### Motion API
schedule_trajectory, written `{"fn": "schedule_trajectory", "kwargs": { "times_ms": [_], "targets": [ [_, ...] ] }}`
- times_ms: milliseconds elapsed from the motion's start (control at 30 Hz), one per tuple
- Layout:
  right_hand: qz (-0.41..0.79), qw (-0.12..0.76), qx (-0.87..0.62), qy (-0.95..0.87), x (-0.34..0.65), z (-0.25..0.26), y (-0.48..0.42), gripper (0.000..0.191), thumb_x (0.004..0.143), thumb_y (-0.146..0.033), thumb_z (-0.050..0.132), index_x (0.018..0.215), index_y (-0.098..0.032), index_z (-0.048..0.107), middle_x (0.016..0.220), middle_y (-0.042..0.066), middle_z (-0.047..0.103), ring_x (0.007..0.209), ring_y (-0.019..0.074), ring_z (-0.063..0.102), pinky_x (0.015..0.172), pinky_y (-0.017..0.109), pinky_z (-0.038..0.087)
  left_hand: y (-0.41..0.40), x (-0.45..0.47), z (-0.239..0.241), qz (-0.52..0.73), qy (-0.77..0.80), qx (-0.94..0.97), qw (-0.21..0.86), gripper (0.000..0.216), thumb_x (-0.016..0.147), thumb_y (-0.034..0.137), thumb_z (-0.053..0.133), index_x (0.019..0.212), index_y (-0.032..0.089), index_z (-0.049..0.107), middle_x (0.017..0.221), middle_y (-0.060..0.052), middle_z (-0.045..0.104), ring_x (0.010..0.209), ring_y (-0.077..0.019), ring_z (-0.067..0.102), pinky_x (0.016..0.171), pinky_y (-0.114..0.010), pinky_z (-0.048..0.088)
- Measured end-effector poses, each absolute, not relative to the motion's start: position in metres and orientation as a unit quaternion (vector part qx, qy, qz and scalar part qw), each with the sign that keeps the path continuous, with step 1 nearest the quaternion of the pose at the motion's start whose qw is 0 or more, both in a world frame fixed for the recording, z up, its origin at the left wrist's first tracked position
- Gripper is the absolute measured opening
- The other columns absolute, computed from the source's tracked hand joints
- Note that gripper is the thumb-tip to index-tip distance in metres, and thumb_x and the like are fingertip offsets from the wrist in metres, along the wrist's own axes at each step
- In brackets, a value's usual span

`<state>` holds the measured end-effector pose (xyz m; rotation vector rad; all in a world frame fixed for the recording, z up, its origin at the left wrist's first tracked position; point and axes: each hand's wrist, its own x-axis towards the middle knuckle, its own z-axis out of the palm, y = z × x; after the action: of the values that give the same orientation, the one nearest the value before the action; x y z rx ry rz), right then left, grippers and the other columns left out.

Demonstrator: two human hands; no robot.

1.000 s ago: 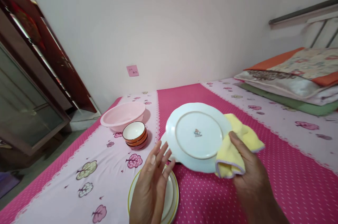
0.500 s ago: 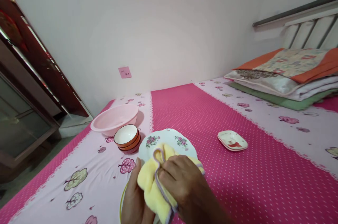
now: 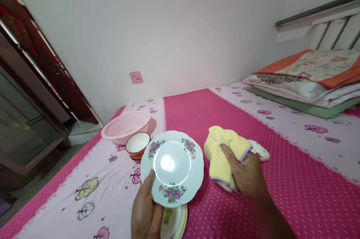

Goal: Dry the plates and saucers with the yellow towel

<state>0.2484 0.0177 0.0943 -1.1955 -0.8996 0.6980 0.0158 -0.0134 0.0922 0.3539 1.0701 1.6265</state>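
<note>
My left hand [image 3: 146,209] grips a white plate [image 3: 171,169] with purple rose sprays by its lower left rim, thumb on the face. The plate is tilted toward me, and a bright reflection shows at its middle. To its right, apart from it, my right hand [image 3: 247,173] clutches a bunched yellow cloth [image 3: 222,152] with a purple edge. Under the held plate, another plate [image 3: 178,220] with a yellow rim lies on the bed, partly covered. A small white dish [image 3: 260,150] sits behind my right hand, mostly hidden by the hand and cloth.
Stacked orange bowls [image 3: 137,144] with white insides stand left of the plate, in front of a pink basin [image 3: 126,126]. Folded bedding [image 3: 306,77] is piled at the far right. The bed's pink patterned sheet [image 3: 185,111] reaches the white wall [image 3: 180,36], which carries a pink note [image 3: 136,77].
My right hand has drawn the cloth off the plate and moved right, now in front of the small dish. The plate's face is uncovered.
</note>
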Motion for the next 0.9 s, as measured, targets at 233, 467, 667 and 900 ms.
{"fn": "schedule_trajectory", "kwargs": {
  "times_ms": [233, 467, 667, 900],
  "targets": [
    [0.517, 0.533, -0.461, -0.486, 0.240, 0.084, 0.022, 0.046, 0.077, -0.056, 0.083, 0.095, -0.014, 0.077, 0.085, 0.011, 0.081, 0.076, 0.0301, 0.077, 0.060, 0.033, 0.061, -0.013, 0.028, 0.088, 0.669, 0.446, 0.169, 0.570, 0.040, 0.096, 0.017, 0.063, 0.136, 0.009, 0.064, 0.125, -0.018, 0.077, 0.123, -0.0312, 0.070, 0.102, -0.044, 0.061],
    [0.508, 0.578, -0.456, -0.447, 0.247, 0.080, 0.023, 0.044, 0.075, -0.054, 0.084, 0.090, -0.013, 0.075, 0.081, 0.010, 0.079, 0.071, 0.0265, 0.075, 0.064, 0.034, 0.061, -0.017, 0.042, 0.093, 0.649, 0.415, 0.145, 0.621, 0.045, 0.096, 0.016, 0.064, 0.141, 0.012, 0.061, 0.127, -0.017, 0.076, 0.122, -0.0326, 0.070, 0.105, -0.048, 0.059],
    [0.492, 0.625, -0.443, -0.414, 0.247, 0.075, 0.025, 0.046, 0.073, -0.053, 0.085, 0.094, -0.014, 0.075, 0.083, 0.010, 0.079, 0.072, 0.0257, 0.074, 0.066, 0.034, 0.061, -0.020, 0.047, 0.097, 0.636, 0.374, 0.135, 0.661, 0.048, 0.094, 0.014, 0.066, 0.142, 0.018, 0.063, 0.129, -0.014, 0.076, 0.122, -0.0321, 0.070, 0.108, -0.047, 0.057],
    [0.415, 0.658, -0.517, -0.358, 0.277, 0.066, 0.034, 0.044, 0.065, -0.049, 0.086, 0.087, -0.013, 0.074, 0.077, 0.012, 0.078, 0.070, 0.0317, 0.076, 0.060, 0.038, 0.062, -0.014, 0.024, 0.095, 0.652, 0.328, 0.143, 0.669, 0.037, 0.101, 0.022, 0.055, 0.136, 0.018, 0.067, 0.141, -0.015, 0.069, 0.122, -0.0288, 0.070, 0.097, -0.040, 0.063]
  ]
}}
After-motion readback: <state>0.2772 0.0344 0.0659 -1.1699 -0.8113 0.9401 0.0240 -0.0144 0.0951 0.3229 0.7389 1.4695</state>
